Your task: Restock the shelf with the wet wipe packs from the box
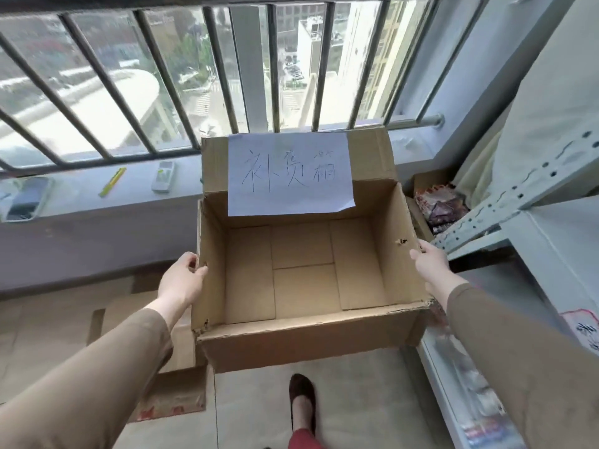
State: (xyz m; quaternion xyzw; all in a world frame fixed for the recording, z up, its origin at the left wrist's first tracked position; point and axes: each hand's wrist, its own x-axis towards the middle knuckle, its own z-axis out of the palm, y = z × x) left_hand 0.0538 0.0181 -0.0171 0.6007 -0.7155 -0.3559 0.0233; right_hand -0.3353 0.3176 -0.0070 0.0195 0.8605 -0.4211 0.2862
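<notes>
Barred window, hands [181,280] holding empty box [304,341]

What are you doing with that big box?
A person is holding an open cardboard box in the air, the left hand gripping its left wall and the right hand gripping its right wall. The box looks empty inside; no wet wipe packs show in it. A paper sign with handwriting hangs on its back flap. A metal shelf stands to the right, beside a barred window.
</notes>
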